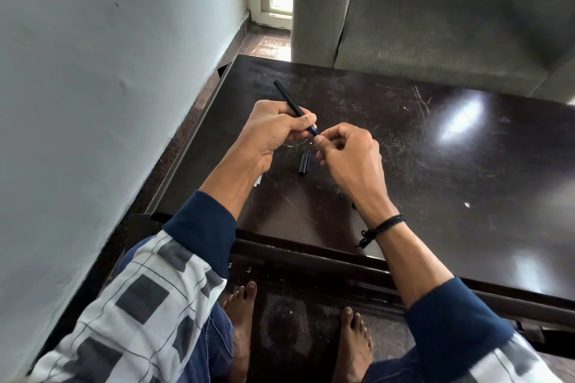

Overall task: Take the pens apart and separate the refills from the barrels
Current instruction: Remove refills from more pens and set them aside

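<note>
Over the bench (pixel 404 171), left hand (pixel 273 130) fingers (pixel 304 120) curl round the black pen (pixel 287 99), its barrel toward 11 o'clock; right hand (pixel 345 152) pinches its tip; a cap (pixel 304 162) lies at 6 o'clock.

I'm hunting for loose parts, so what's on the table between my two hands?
In the head view, a short black cap lies on the table between the left hand and the right hand, below the pen they hold.
</note>
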The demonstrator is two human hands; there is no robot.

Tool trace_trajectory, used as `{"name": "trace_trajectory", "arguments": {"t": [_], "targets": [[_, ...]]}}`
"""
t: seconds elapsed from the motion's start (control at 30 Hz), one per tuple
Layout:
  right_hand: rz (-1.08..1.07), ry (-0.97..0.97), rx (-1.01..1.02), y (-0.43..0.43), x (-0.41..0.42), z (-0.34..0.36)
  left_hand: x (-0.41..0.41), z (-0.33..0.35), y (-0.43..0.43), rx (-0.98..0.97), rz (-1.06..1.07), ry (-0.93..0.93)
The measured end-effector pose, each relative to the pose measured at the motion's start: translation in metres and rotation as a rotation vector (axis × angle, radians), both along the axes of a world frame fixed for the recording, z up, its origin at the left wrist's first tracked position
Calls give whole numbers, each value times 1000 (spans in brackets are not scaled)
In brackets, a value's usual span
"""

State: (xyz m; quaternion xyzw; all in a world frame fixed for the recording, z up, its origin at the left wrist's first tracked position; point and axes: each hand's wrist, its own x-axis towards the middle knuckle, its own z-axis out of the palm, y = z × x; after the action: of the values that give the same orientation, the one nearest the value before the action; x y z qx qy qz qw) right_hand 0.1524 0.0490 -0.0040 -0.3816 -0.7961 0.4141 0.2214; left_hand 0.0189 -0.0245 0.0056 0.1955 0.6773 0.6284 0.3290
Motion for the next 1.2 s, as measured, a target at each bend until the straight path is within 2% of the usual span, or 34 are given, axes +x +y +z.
{"name": "trace_trajectory", "arguments": {"t": [0.53, 0.7, 0.9, 1.2], "targets": [[35, -13, 70, -1, 1, -1, -1, -1, 0, -2, 4, 1], [19, -20, 2, 1, -1, -3, 2, -1, 1, -2, -2, -1], [21, -17, 74, 0, 1, -1, 2, 1, 0, -3, 4, 2], [31, 1, 18, -1, -1, -1, 4, 3, 1, 0, 8, 2]]}}
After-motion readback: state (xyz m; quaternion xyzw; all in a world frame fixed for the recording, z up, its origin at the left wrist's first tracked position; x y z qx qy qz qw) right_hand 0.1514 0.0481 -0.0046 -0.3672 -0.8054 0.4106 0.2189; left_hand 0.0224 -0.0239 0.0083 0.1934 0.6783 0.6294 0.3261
